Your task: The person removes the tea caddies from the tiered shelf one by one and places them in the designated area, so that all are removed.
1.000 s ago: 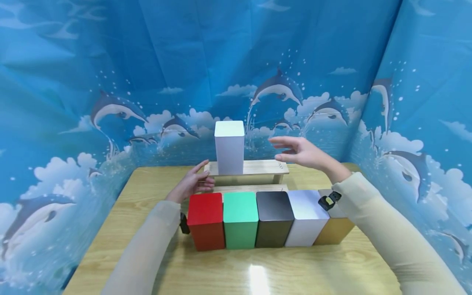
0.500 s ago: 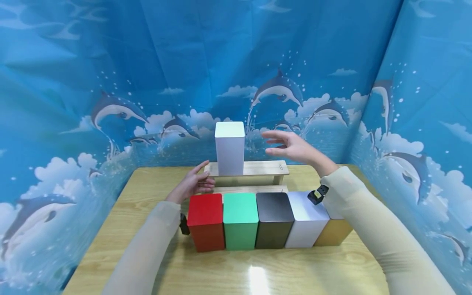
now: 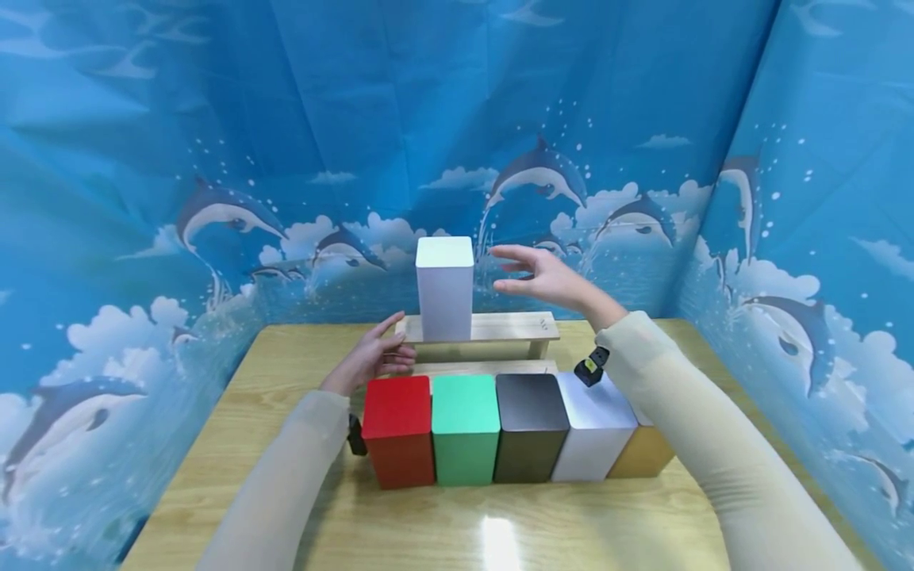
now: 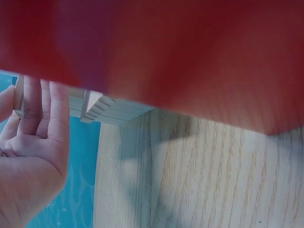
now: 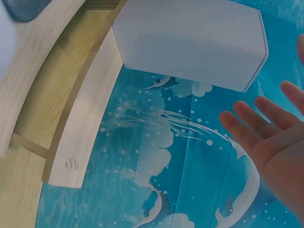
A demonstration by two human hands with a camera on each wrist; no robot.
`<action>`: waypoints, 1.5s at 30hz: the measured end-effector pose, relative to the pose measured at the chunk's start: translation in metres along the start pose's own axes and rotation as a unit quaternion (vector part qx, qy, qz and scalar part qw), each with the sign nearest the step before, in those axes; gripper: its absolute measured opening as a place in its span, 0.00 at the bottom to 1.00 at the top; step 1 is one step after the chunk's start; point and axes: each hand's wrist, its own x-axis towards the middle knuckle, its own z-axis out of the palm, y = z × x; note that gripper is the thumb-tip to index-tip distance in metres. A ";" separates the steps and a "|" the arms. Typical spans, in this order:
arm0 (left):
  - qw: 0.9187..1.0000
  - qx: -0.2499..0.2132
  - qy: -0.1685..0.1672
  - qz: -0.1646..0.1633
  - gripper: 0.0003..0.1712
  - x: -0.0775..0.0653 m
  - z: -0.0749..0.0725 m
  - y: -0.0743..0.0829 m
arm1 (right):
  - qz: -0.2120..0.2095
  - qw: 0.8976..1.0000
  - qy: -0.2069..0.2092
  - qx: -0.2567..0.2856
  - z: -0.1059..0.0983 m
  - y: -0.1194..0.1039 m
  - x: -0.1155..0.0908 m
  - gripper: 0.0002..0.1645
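Note:
A tall white box (image 3: 446, 289) stands upright on the upper board of a stepped pale wooden shelf (image 3: 512, 325), left of its middle. My left hand (image 3: 367, 357) holds the shelf's left end. In the left wrist view, the plank end lies between my thumb (image 4: 5, 102) and fingers; a blurred red surface hides part of it. To the right of the white box, my right hand (image 3: 546, 277) is raised with fingers spread loosely and nothing in them. The right wrist view shows a gap between these fingertips and the box (image 5: 190, 45).
In front of the shelf stands a close row of boxes: red (image 3: 397, 428), green (image 3: 466, 428), black (image 3: 532, 428), silvery white (image 3: 593, 444) and gold (image 3: 639, 456). My right forearm passes over the row's right end. A blue dolphin-print curtain (image 3: 321, 119) surrounds the wooden table (image 3: 428, 527).
My right hand has moved left and slightly up, closer to the white box. The left hand stays at the shelf's end, and the boxes keep their places.

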 end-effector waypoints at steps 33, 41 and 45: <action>1.000 0.002 0.001 0.001 0.32 -0.002 0.000 0.002 | 0.054 0.998 0.018 0.004 0.034 0.002 0.059 0.52; 1.000 0.018 0.014 0.007 0.33 0.001 -0.001 -0.001 | 0.048 0.999 0.015 0.017 0.038 0.004 0.067 0.51; 1.000 0.016 0.018 0.003 0.32 0.001 0.000 -0.001 | 0.052 0.999 0.009 0.013 0.040 0.005 0.069 0.51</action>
